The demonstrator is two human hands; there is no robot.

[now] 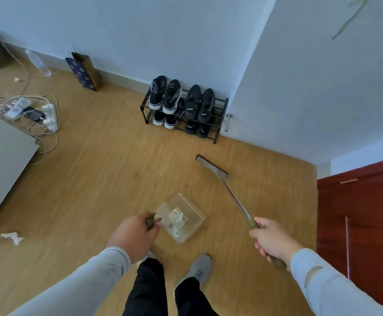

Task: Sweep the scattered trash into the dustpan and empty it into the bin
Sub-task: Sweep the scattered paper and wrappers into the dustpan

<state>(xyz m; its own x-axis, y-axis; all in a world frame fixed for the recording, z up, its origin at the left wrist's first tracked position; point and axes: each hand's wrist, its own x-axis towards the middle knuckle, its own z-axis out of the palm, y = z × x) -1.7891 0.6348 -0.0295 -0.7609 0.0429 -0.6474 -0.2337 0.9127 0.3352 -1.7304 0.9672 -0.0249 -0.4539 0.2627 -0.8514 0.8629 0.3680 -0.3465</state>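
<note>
**Remaining trash lies left of the dustpan**

Crumpled paper (11, 237) lies on the floor, well left of the clear dustpan (181, 216). Left hand (134, 236) grips the dustpan handle; right hand (271, 239) grips the broom (212, 166), whose shaft points forward-left.

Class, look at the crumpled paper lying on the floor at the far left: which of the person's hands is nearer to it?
Left. The left hand, gripping the dustpan handle, is right of the crumpled paper; the right hand, holding the broom, is farther right.
</note>
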